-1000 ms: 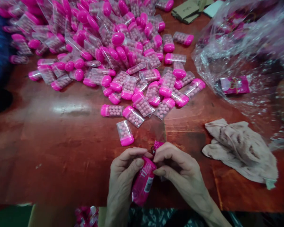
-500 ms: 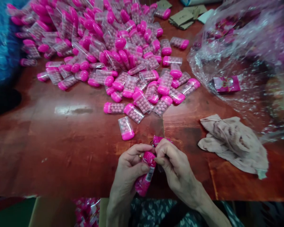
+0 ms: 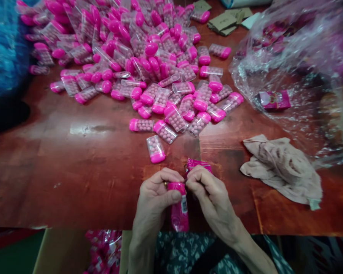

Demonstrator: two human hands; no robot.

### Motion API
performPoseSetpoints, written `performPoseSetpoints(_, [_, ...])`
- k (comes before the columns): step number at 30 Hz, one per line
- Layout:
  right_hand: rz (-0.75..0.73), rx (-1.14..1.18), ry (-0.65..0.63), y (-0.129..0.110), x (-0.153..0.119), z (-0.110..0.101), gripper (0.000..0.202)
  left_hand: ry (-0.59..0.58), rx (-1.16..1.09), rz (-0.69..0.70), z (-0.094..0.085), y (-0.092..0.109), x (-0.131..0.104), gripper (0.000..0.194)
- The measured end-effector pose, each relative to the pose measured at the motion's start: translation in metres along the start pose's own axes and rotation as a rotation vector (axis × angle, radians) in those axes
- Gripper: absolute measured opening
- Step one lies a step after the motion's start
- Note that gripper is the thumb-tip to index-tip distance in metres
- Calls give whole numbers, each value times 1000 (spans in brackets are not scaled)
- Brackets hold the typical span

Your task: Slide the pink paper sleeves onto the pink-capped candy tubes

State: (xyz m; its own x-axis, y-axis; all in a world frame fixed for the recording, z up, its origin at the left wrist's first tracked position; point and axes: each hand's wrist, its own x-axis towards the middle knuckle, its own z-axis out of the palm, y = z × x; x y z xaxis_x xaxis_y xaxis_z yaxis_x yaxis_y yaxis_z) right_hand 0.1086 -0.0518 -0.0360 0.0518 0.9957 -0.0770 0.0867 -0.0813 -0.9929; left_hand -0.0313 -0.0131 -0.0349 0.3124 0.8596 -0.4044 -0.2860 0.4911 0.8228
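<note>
Near the table's front edge, my left hand (image 3: 157, 194) is closed around a pink printed packet (image 3: 179, 213) with a small barcode label, its thumb across the upper part. My right hand (image 3: 208, 190) is pinched at the packet's upper right corner; its fingertips hide what they grip. Just beyond my fingers lies another pink printed piece (image 3: 198, 164), partly covered by my right hand. One clear container with a pink cap and pale pink balls (image 3: 155, 148) lies by itself in front of a large heap of similar containers (image 3: 148, 64).
A crumpled beige cloth (image 3: 282, 167) lies at the right. Behind it spreads a clear plastic bag (image 3: 297, 76) with a pink packet (image 3: 275, 99). Cardboard pieces (image 3: 224, 21) are at the back. A blue bag (image 3: 5, 49) stands left; below the edge is an open box (image 3: 63, 251) of pink packets.
The packet in my left hand has turned more upright and its top looks flatter. My right fingertips have shifted slightly at its corner. The whole view has shifted a little.
</note>
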Motion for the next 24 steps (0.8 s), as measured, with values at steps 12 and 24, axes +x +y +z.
performPoseSetpoints(12, [304,-122,-303,-12,-16,13,11,375,144,312,13,12,9,12])
performPoseSetpoints(24, [-26,-177,76,-15,-16,16,19,548,89,387,11,10,19,11])
